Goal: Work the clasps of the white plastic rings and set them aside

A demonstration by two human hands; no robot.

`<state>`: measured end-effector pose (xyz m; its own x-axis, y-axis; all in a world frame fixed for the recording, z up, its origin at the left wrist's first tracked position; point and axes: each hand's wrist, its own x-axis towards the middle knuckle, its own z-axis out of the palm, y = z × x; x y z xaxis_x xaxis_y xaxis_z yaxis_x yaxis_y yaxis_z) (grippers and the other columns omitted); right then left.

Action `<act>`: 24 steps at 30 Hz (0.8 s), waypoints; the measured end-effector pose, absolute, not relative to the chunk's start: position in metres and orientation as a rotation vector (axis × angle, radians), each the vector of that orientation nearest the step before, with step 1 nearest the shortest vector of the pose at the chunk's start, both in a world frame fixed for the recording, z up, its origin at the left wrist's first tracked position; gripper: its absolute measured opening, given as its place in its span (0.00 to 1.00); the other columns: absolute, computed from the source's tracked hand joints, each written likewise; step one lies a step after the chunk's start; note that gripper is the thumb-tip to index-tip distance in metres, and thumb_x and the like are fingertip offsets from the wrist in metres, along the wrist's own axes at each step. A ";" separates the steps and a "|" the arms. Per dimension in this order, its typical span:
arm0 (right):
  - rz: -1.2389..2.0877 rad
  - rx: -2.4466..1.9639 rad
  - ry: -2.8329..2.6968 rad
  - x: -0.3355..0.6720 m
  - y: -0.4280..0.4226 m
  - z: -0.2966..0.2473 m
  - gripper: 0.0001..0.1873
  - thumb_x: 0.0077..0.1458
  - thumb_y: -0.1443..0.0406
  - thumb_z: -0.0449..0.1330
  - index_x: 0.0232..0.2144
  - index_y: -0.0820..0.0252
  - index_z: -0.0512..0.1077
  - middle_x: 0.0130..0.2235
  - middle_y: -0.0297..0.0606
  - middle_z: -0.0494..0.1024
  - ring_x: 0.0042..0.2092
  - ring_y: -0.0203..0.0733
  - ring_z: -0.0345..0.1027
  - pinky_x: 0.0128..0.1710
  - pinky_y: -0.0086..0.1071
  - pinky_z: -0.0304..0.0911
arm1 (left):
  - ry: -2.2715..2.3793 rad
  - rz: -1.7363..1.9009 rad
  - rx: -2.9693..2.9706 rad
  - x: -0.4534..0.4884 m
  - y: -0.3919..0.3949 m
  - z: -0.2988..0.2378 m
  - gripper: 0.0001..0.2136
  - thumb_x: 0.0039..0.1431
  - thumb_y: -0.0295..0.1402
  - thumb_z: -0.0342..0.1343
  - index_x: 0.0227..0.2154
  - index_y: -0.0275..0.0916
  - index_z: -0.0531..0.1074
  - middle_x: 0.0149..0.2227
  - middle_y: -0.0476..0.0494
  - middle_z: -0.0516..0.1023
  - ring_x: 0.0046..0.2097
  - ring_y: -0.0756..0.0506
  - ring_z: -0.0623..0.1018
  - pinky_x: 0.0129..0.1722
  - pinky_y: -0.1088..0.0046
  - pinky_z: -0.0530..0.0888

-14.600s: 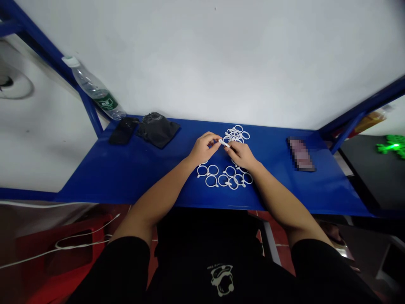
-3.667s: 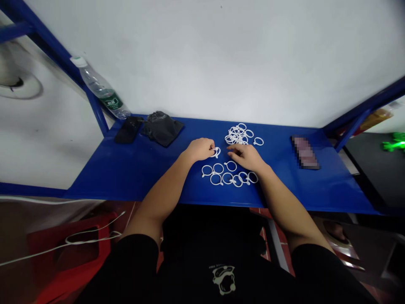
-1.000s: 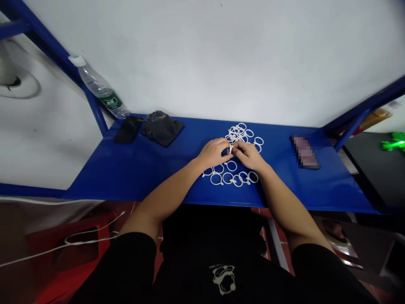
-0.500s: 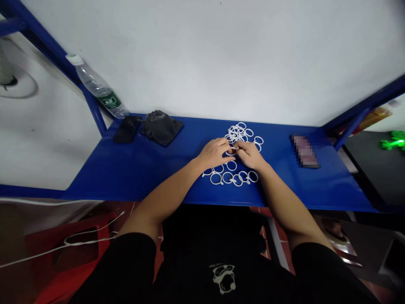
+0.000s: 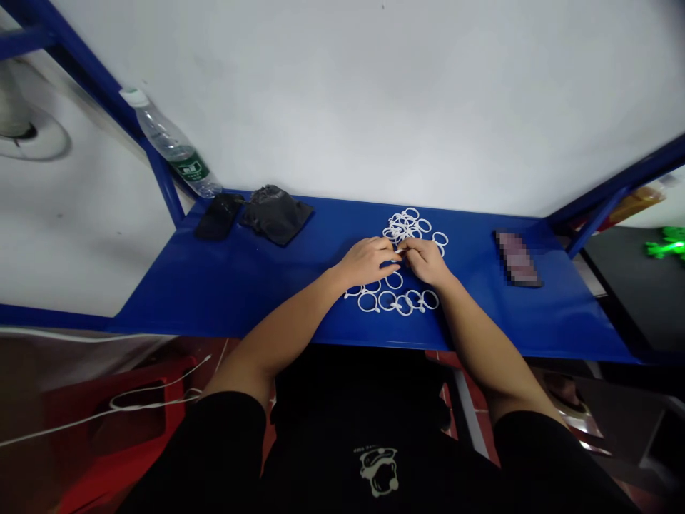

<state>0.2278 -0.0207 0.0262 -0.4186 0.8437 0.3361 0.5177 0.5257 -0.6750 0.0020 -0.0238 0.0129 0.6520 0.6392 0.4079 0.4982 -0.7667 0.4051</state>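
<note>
My left hand (image 5: 369, 260) and my right hand (image 5: 425, 260) meet over the blue table, fingertips closed on a white curtain ring (image 5: 398, 251) between them. Most of that ring is hidden by my fingers. Just beyond my hands lies a heap of white curtain rings (image 5: 402, 225), overlapping each other. On the near side, several more rings (image 5: 368, 303) lie flat in a loose row, some with a small knob or eyelet showing. Part of this group is covered by my left wrist.
A black drawstring pouch (image 5: 277, 214) and a dark flat object (image 5: 218, 217) lie at the table's left, beside a plastic bottle (image 5: 176, 151) leaning on the wall. A blurred-out phone-like object (image 5: 518, 258) rests at the right. Blue frame bars (image 5: 599, 221) bound the blue table (image 5: 214, 285).
The view has shifted slightly. My fingers have moved a little around the held curtain ring, and less of it shows now. The other rings look unmoved.
</note>
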 end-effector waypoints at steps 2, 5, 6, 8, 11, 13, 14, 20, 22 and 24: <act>0.612 -1.118 -2.080 0.229 -0.021 0.026 0.12 0.58 0.65 0.53 0.32 0.54 0.76 0.30 0.36 0.81 0.34 0.47 0.77 0.38 0.39 0.70 | 0.917 0.777 2.609 0.001 -0.024 0.013 0.09 0.72 0.36 0.63 0.51 0.45 0.84 0.51 0.41 0.82 0.54 0.40 0.81 0.58 0.57 0.78; 0.546 -1.181 -2.006 0.231 -0.022 0.025 0.13 0.60 0.65 0.54 0.38 0.55 0.79 0.32 0.36 0.84 0.34 0.47 0.78 0.39 0.39 0.72 | 0.917 0.786 2.587 -0.001 -0.023 0.013 0.10 0.70 0.36 0.65 0.51 0.45 0.84 0.58 0.39 0.80 0.58 0.38 0.81 0.60 0.54 0.78; 0.507 -1.206 -1.963 0.232 -0.022 0.025 0.14 0.61 0.65 0.54 0.41 0.55 0.80 0.33 0.37 0.84 0.34 0.47 0.78 0.39 0.40 0.72 | 0.914 0.789 2.579 -0.002 -0.023 0.013 0.11 0.70 0.37 0.66 0.51 0.45 0.84 0.60 0.38 0.78 0.59 0.38 0.80 0.61 0.54 0.78; 0.406 -1.252 -1.866 0.234 -0.021 0.024 0.17 0.64 0.63 0.55 0.48 0.55 0.81 0.36 0.38 0.86 0.33 0.46 0.77 0.39 0.40 0.73 | 0.896 0.774 2.570 -0.003 -0.023 0.013 0.12 0.68 0.39 0.68 0.51 0.44 0.84 0.63 0.38 0.77 0.61 0.36 0.79 0.62 0.52 0.78; 0.242 -1.288 -1.760 0.238 -0.017 0.024 0.18 0.67 0.59 0.57 0.54 0.54 0.80 0.43 0.41 0.87 0.31 0.44 0.73 0.38 0.42 0.74 | 0.842 0.678 2.574 -0.001 -0.025 0.012 0.12 0.65 0.41 0.71 0.48 0.43 0.85 0.59 0.39 0.80 0.59 0.36 0.80 0.63 0.52 0.77; 0.177 -1.295 -1.724 0.241 -0.015 0.024 0.18 0.67 0.57 0.59 0.55 0.53 0.79 0.50 0.44 0.86 0.29 0.42 0.70 0.37 0.42 0.74 | 0.823 0.601 2.582 0.001 -0.026 0.011 0.11 0.63 0.42 0.72 0.45 0.45 0.86 0.55 0.41 0.82 0.57 0.37 0.80 0.62 0.52 0.76; 0.163 -1.298 -1.712 0.242 -0.014 0.025 0.18 0.67 0.57 0.60 0.55 0.53 0.79 0.52 0.44 0.85 0.28 0.40 0.69 0.36 0.41 0.74 | 0.825 0.572 2.583 0.001 -0.027 0.010 0.10 0.64 0.42 0.72 0.44 0.45 0.86 0.55 0.41 0.82 0.57 0.37 0.80 0.62 0.52 0.76; 0.198 -1.239 -1.801 0.237 -0.020 0.028 0.13 0.68 0.56 0.61 0.48 0.53 0.81 0.47 0.43 0.85 0.29 0.41 0.69 0.35 0.40 0.72 | 1.038 0.521 2.543 0.002 -0.025 0.010 0.12 0.66 0.41 0.69 0.48 0.43 0.84 0.57 0.40 0.82 0.61 0.34 0.77 0.62 0.51 0.72; 0.262 -1.194 -1.908 0.232 -0.023 0.028 0.13 0.69 0.57 0.60 0.47 0.53 0.81 0.43 0.42 0.85 0.30 0.42 0.71 0.35 0.40 0.72 | 1.111 0.526 2.539 0.002 -0.023 0.010 0.10 0.66 0.41 0.69 0.45 0.42 0.83 0.57 0.40 0.82 0.60 0.34 0.76 0.62 0.51 0.71; 0.338 -1.157 -2.022 0.228 -0.025 0.028 0.13 0.68 0.57 0.61 0.47 0.54 0.81 0.42 0.42 0.86 0.32 0.43 0.73 0.36 0.40 0.72 | 1.140 0.549 2.555 0.001 -0.022 0.010 0.06 0.68 0.38 0.66 0.41 0.42 0.81 0.53 0.41 0.83 0.57 0.35 0.77 0.62 0.51 0.69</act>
<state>0.2281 -0.0250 0.0279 -0.2935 0.8221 0.4879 0.6184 0.5525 -0.5589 0.0010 -0.0220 0.0097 0.6145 0.7566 0.2232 0.6463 -0.6451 0.4075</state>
